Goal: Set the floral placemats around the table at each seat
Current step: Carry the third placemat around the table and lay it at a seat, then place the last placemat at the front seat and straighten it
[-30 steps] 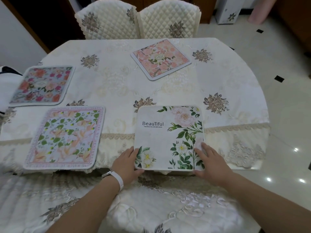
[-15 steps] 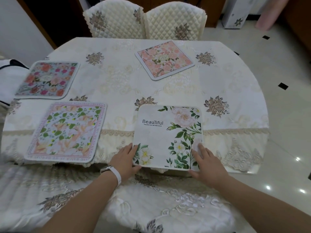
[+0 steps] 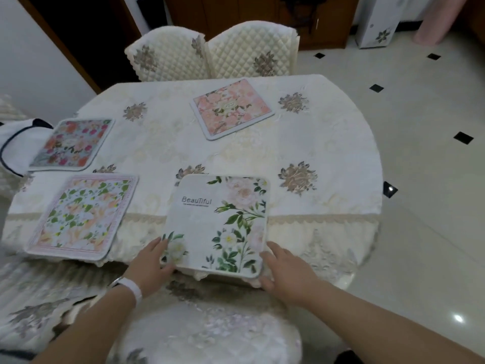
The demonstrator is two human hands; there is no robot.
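A white placemat (image 3: 217,224) printed "Beautiful" with green leaves and pale roses lies at the near edge of the table (image 3: 322,132), its near edge hanging slightly over. My left hand (image 3: 151,261) grips its near left corner, fingers on top and thumb at the edge. My right hand (image 3: 284,274) holds the near right corner. Three more mats lie flat: a green-leaf mat with pink border (image 3: 81,214) at near left, a blue mat with red flowers (image 3: 70,144) at far left, and a pink rose mat (image 3: 232,109) at the far side.
Two quilted cream chairs (image 3: 168,59) (image 3: 249,53) stand at the far side. A covered chair seat (image 3: 210,334) is right under my arms, another (image 3: 31,306) to its left. A white bag with dark trim (image 3: 15,143) sits at the left edge. Tiled floor (image 3: 420,179) lies to the right.
My hands have slid from flat on the white mat's near part to its two near corners. The mat barely moved. The view tilted up a little.
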